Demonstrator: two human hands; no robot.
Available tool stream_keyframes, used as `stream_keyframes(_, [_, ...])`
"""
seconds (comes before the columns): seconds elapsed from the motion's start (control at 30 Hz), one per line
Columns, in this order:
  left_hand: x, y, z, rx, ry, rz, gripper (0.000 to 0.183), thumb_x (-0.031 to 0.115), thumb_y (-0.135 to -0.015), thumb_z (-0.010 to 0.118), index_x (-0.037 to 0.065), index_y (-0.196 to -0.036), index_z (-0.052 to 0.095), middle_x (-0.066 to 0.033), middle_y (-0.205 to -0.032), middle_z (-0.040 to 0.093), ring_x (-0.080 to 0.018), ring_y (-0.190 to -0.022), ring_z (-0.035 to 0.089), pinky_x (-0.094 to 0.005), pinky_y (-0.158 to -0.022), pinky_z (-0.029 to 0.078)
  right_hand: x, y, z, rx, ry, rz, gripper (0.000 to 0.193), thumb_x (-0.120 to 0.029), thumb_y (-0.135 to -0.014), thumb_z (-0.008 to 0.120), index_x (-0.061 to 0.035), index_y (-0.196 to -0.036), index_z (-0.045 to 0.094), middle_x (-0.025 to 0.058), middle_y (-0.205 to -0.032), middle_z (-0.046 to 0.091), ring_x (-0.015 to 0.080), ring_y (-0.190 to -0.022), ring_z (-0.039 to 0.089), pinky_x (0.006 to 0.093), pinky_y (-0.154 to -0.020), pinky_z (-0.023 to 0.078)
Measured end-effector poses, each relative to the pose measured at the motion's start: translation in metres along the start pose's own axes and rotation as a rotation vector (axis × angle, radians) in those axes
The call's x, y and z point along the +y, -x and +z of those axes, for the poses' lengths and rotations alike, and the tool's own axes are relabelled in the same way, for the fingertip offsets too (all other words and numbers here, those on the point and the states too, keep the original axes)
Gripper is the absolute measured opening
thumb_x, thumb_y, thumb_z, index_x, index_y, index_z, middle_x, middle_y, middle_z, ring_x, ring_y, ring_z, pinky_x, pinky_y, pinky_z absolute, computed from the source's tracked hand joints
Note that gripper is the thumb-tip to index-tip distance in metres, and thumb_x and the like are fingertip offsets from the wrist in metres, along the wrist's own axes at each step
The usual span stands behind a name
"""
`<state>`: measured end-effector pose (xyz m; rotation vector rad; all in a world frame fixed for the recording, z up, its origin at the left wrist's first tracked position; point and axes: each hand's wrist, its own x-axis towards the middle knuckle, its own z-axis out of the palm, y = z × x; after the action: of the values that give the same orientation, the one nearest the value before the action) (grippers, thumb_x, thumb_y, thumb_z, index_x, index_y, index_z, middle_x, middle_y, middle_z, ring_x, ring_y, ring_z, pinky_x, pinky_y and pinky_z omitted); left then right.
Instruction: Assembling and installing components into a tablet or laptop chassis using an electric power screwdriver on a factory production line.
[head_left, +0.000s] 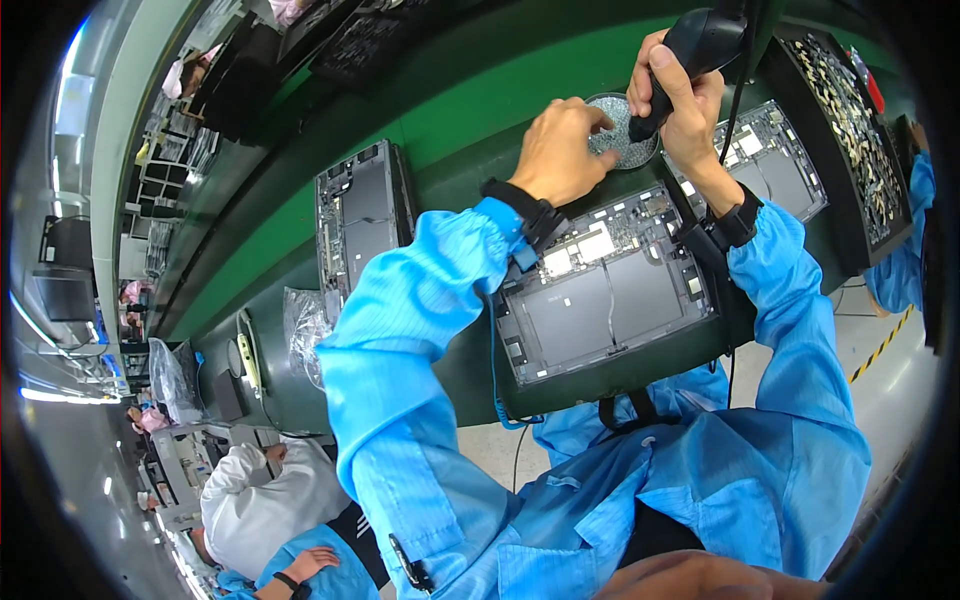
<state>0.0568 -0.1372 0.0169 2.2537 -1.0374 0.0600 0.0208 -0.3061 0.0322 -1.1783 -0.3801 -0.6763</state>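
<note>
My right hand is wrapped round a black electric screwdriver, its lower end pointing down over a round dish of small silvery screws. At the dish's left side, my left hand reaches over the rim with thumb and forefinger apart; its other fingertips are partly hidden. Below my hands lies an opened laptop base with its circuit board and battery exposed. A second opened laptop base sits to the right, partly behind my right wrist.
More laptop bases are stacked at the left. A black tray of many small parts stands at the far right. Clear plastic bags and a yellow-green hand tool lie on the dark green bench. People sit at the lower left and right.
</note>
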Motion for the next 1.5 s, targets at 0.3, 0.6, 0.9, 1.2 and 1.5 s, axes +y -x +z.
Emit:
stream_keyframes(0.3, [-0.009, -0.017, 0.032, 0.037, 0.104, -0.076, 0.015, 0.014, -0.076, 0.087, 0.007, -0.086, 0.079, -0.0123, -0.097, 0.07, -0.031, -0.093, 0.062, -0.0413, -0.084, 0.051, 0.001, -0.002, 0.002, 0.045, -0.01, -0.015, 0.022, -0.024, -0.098, 0.072, -0.0029, -0.1, 0.064, 0.001, -0.065, 0.059, 0.0077, -0.054, 0.053, 0.0245, -0.052, 0.041])
stream_keyframes(0.6, [-0.006, -0.002, -0.003, 0.029, 0.124, -0.102, 0.018, 0.011, -0.081, 0.08, 0.009, -0.098, 0.079, -0.007, -0.098, 0.072, -0.0242, -0.095, 0.061, -0.0374, -0.081, 0.05, -0.002, 0.0, -0.008, -0.027, 0.144, 0.0, 0.021, -0.022, -0.099, 0.072, -0.0023, -0.101, 0.065, 0.0016, -0.077, 0.063, 0.0067, -0.068, 0.058, 0.0231, -0.062, 0.045])
stream_keyframes(0.9, [0.015, 0.058, -0.065, 0.13, 0.162, -0.122, 0.013, 0.01, -0.089, 0.072, 0.0, -0.098, 0.075, -0.0081, -0.088, 0.072, -0.0159, -0.082, 0.063, -0.0311, -0.072, 0.047, 0.01, 0.007, 0.003, 0.019, 0.087, 0.091, 0.02, -0.021, -0.101, 0.069, -0.0047, -0.092, 0.062, -0.0027, -0.06, 0.053, 0.005, -0.05, 0.048, 0.0237, -0.048, 0.039])
stream_keyframes(1.2, [0.001, 0.106, -0.063, 0.138, 0.161, -0.173, 0.015, 0.013, -0.09, 0.072, 0.002, -0.099, 0.075, -0.0107, -0.095, 0.075, -0.0247, -0.087, 0.068, -0.0364, -0.077, 0.048, 0.012, 0.011, 0.003, -0.017, 0.081, 0.121, 0.019, -0.019, -0.102, 0.068, -0.0034, -0.094, 0.06, -0.0013, -0.061, 0.053, 0.0063, -0.051, 0.048, 0.0239, -0.048, 0.039])
stream_keyframes(1.5, [-0.006, 0.115, -0.056, 0.13, 0.222, -0.25, 0.016, 0.014, -0.091, 0.071, 0.002, -0.1, 0.075, -0.01, -0.095, 0.075, -0.0235, -0.088, 0.069, -0.0354, -0.077, 0.048, 0.015, 0.014, 0.002, -0.037, 0.098, 0.122, 0.019, -0.019, -0.102, 0.067, -0.0041, -0.093, 0.059, -0.002, -0.061, 0.052, 0.006, -0.051, 0.047, 0.024, -0.048, 0.039])
